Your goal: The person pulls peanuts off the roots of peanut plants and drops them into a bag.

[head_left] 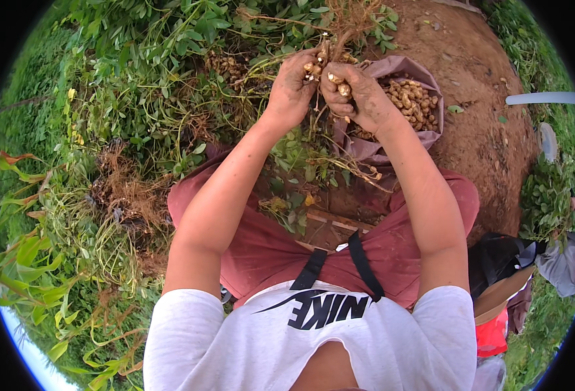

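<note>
Soil-stained and close together, both hands are at the root end of a pulled peanut plant [347, 35], whose fine brown roots point away from me. My left hand [295, 80] grips the plant's base, with pale peanut pods [313, 68] showing at its fingers. Curled around more peanut pods [342, 88] is my right hand [358, 95]. A purplish cloth sack [427, 73] with a rolled-open mouth stands just right of and below the right hand. Picked peanuts [414, 105] fill its visible part; my right forearm hides some of its near side.
Uprooted peanut plants [155, 78] are heaped on the left, some with roots showing [126, 190]. Bare reddish soil [483, 107] slopes on the right. A black bag [497, 259] and a red item [493, 335] lie at lower right. Tall leafy stalks [28, 259] stand at far left.
</note>
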`<state>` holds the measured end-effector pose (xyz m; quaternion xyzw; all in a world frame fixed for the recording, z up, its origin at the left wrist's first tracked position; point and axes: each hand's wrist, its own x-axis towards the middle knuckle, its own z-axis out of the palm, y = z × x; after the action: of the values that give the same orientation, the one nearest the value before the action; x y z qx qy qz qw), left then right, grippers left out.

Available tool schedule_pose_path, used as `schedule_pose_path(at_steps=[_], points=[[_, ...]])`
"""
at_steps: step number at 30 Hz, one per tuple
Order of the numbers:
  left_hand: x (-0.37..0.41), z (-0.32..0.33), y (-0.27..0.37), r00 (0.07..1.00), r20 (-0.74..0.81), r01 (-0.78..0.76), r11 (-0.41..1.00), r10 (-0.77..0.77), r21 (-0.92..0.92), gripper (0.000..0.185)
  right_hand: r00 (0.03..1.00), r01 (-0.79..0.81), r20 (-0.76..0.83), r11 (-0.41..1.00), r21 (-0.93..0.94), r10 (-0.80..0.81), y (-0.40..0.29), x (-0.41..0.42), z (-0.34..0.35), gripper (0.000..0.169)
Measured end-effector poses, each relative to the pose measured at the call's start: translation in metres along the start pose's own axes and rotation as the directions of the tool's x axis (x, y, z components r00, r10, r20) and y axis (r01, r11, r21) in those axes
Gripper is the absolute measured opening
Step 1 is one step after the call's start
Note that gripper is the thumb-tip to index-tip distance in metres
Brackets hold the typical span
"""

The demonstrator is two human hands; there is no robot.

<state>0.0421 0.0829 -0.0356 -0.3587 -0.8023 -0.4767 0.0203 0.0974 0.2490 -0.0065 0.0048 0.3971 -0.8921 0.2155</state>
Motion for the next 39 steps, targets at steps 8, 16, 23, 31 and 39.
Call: schedule_pose_path(at_steps=[8,16,23,31,39], points=[[0.003,-0.001,0.002,0.983,0.029,0.181,0.982,-0.18,-0.055,0.035,0.937,0.253,-0.3,0.939,0.234,-0.178,-0.025,-0.002,-0.054,0.017],[0.0,-0.002,0.016,0.956,0.231,0.23,0.951,-0.181,-0.204,0.034,0.874,-0.035,-0.445,0.888,-0.459,-0.195,-0.01,-0.003,-0.052,0.037],[0.004,-0.018,0.028,0.908,0.354,0.358,0.853,-0.223,-0.379,0.04,0.911,-0.2,-0.411,0.843,-0.499,-0.027,-0.025,-0.013,-0.047,0.044],[0.002,-0.021,0.025,0.843,0.46,0.514,0.671,-0.279,-0.534,0.041,0.95,-0.017,-0.281,0.873,-0.487,-0.138,-0.02,-0.012,-0.043,0.039],[0.005,-0.014,0.03,0.831,0.378,0.555,0.648,-0.407,-0.521,0.034,0.835,0.262,0.003,0.393,-0.882,-0.55,-0.005,0.006,-0.042,0.031]])
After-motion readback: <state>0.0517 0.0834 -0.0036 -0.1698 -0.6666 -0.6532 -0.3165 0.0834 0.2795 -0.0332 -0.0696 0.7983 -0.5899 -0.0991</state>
